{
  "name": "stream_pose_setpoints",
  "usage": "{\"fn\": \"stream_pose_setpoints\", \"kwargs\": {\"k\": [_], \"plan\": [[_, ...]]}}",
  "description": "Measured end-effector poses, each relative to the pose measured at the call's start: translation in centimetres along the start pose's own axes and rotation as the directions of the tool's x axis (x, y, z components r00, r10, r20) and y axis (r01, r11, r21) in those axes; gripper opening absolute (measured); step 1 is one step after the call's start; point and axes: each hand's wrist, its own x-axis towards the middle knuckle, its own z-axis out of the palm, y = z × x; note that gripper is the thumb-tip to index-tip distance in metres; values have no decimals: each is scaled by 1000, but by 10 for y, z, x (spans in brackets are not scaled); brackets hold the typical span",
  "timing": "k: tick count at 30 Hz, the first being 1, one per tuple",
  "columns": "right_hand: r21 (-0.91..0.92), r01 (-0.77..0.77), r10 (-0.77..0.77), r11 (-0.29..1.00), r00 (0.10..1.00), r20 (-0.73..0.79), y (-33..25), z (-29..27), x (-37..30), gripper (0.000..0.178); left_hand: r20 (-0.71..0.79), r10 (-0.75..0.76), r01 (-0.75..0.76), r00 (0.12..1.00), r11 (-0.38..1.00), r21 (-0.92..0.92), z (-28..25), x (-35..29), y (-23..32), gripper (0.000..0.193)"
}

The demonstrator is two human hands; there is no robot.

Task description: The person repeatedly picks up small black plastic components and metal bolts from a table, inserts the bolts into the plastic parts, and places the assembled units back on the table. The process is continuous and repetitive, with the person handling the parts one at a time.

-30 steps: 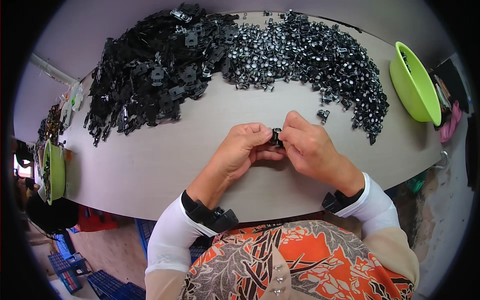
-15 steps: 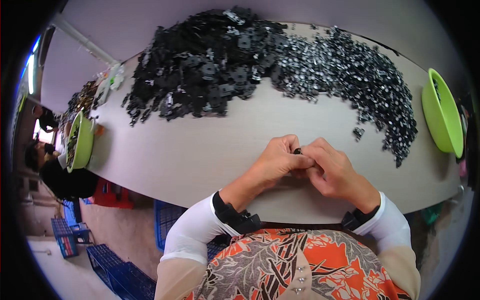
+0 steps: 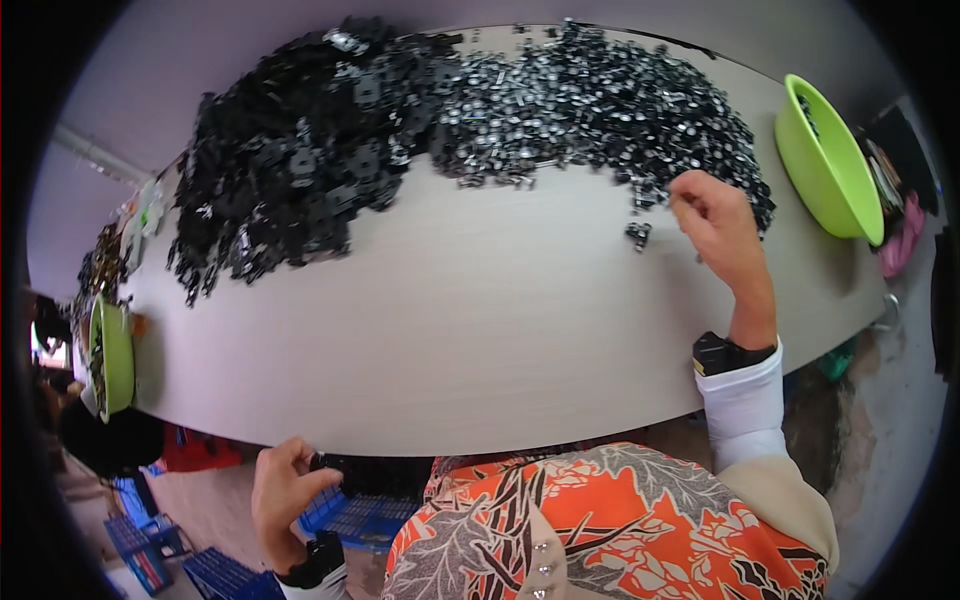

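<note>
My left hand point(image 3: 290, 487) is beyond the table's front edge, beside a blue crate point(image 3: 365, 520) with dark pieces at its top. Its thumb and curled fingers close on what looks like a small black part point(image 3: 318, 462), only partly visible. At the right, my right hand point(image 3: 717, 222) reaches to the near edge of a heap of small shiny metal-and-black parts point(image 3: 600, 110). Its fingers are bent together in a pinch; whatever they hold is hidden. A small loose cluster of these parts point(image 3: 637, 235) lies just left of it.
A heap of flat black pieces point(image 3: 290, 160) covers the table's far left. Green basins stand at the right point(image 3: 830, 165) and left point(image 3: 117, 360) ends. Blue crates point(image 3: 225, 575) are on the floor at lower left. A pink bag point(image 3: 903, 237) hangs beyond the right basin.
My hands, together over the table before, have parted. The left went down and left past the table edge; the right went up to the small-parts heap. The whole view has shifted.
</note>
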Motion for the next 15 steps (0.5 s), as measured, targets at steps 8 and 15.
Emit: {"fn": "stream_pose_setpoints", "kwargs": {"k": [8, 15], "plan": [[-204, 216, -180, 955, 966, 185, -10, 21, -9, 23, -311, 354, -418, 882, 893, -168, -20, 79, 77, 15], [-208, 299, -261, 931, 946, 190, -15, 57, -11, 11, -638, 305, -195, 707, 951, 239, -25, 187, 125, 22]]}}
